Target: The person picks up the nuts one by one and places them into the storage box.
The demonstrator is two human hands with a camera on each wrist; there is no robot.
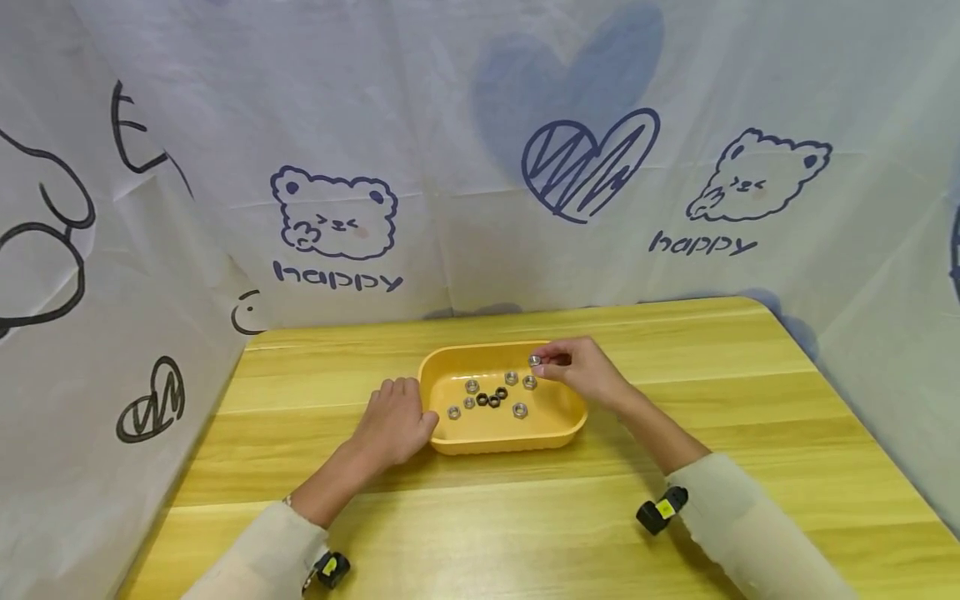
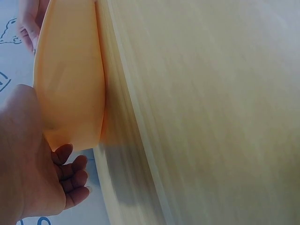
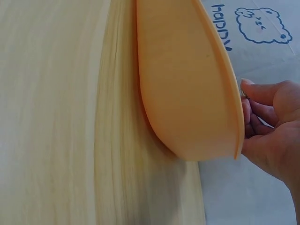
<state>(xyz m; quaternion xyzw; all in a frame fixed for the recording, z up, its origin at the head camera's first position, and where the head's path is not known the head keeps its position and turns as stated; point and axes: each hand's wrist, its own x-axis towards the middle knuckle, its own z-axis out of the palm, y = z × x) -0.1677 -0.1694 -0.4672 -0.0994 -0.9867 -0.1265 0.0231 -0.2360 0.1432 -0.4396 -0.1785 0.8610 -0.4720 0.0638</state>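
A yellow plastic tray (image 1: 495, 442) stands on the table, with silver hex nuts (image 1: 520, 410) and black hex nuts (image 1: 494, 401) scattered over its floor. At the tray's left end, my left hand (image 1: 395, 422) holds the rim, thumb over the edge and fingers curled outside; the left wrist view shows these fingers (image 2: 77, 178) by the end wall. My right hand (image 1: 588, 371) reaches over the far right rim and pinches one silver nut (image 1: 535, 361) between thumb and fingertips, above the tray floor. In the right wrist view that nut (image 3: 243, 90) is partly hidden.
The wood-grain table (image 1: 495, 525) extends around the tray. A white cloth (image 1: 450, 167) printed with bears and hearts hangs behind the table and along both sides. Black wrist devices (image 1: 662, 510) sit at both sleeves.
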